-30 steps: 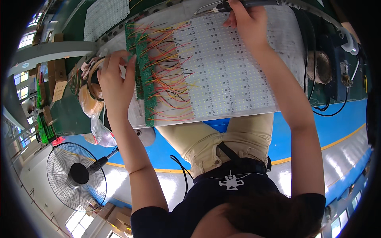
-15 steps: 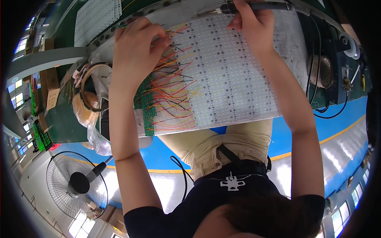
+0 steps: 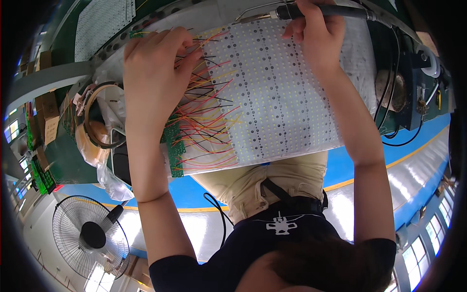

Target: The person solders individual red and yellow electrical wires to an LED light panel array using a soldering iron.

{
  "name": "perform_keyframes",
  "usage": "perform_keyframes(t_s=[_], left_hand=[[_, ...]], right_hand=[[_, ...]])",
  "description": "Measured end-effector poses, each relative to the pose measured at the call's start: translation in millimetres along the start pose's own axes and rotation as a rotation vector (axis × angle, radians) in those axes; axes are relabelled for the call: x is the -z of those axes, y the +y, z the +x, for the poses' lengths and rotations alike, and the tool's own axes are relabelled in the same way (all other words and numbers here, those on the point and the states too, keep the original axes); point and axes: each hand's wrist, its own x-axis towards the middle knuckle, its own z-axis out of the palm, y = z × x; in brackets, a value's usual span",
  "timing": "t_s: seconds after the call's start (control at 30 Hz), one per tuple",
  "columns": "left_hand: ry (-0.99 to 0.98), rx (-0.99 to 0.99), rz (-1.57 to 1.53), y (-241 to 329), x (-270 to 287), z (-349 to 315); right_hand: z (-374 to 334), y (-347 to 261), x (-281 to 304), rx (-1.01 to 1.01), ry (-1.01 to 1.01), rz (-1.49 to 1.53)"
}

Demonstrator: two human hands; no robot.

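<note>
My left hand [image 3: 156, 63] is over the upper end of a row of green circuit boards [image 3: 176, 146], thumb and fingers pinched at a thin wire. Its fingertips cover the exact spot they grip. Many red, yellow and black wires [image 3: 209, 114] fan out to the right from these boards. They lie partly across a large white sheet [image 3: 277, 92] dotted with small yellowish points and rows of dark round spots. A soldering iron [image 3: 316, 11] is gripped by its dark handle in my right hand [image 3: 322, 36], above the sheet's far edge. Its metal tip points left.
Left of my forearm are a round hoop [image 3: 87, 117] and clear plastic bags [image 3: 109, 177]. A grey metal arm [image 3: 51, 87] crosses the far left. At right stand a dark soldering station [image 3: 413, 92] and a round brown container [image 3: 391, 90]. A fan [image 3: 92, 235] stands lower left.
The view has shifted slightly, with the boards and left hand farther left in it. My right hand and the soldering iron have moved a little right over the sheet. Both grips look the same.
</note>
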Motion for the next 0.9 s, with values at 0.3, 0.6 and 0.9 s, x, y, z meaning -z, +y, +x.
perform_keyframes(t_s=[0.3,0.6,0.9], left_hand=[[0.044,-0.041,0.036,-3,-1,-6],[0.041,-0.037,-0.135,-5,-17,-4],[0.044,-0.077,-0.182,-6,-27,1]], right_hand=[[-3,-7,-2,0.002,0.015,-0.048],[0,-4,0,0.017,-0.033,-0.044],[0,-1,-1,0.031,-0.041,-0.013]])
